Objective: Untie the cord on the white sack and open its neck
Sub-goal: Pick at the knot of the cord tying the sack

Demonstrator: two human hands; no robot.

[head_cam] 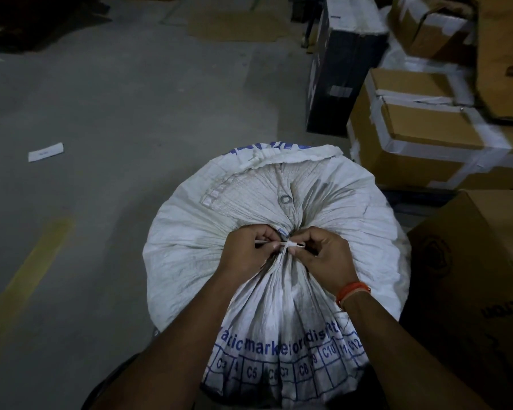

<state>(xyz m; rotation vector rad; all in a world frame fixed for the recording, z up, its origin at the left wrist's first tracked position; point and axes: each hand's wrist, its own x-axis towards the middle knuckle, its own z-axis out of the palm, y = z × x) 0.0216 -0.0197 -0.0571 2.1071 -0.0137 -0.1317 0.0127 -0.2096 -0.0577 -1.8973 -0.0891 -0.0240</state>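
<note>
Both hands work at the gathered neck of the white sack (279, 208), which stands on the floor (116, 113): the left hand (246, 250) and right hand (323, 255) each hold a narrow grip pinching the cord (282, 245). Pulling the wrong strand would likely tighten the knot. Cardboard boxes (427, 134) crowd the right; open floor lies left.

Sack (279, 202): centre, near, on the floor (116, 113).
Cardboard boxes (421, 134): right of the sack.
Paper scrap (45, 152): far left on the floor.
</note>
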